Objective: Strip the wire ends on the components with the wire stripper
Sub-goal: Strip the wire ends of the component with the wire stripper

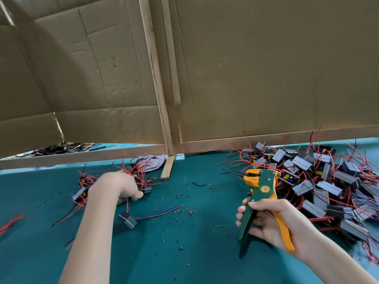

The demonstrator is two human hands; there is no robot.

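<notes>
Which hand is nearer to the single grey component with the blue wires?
Left. The left hand is just beyond the component; the right hand, gripping the wire stripper, is far to its right.

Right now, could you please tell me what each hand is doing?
Left hand: grips a dark grey boxy component with red wires.
Right hand: holds the green-and-orange wire stripper by its handles.
</notes>
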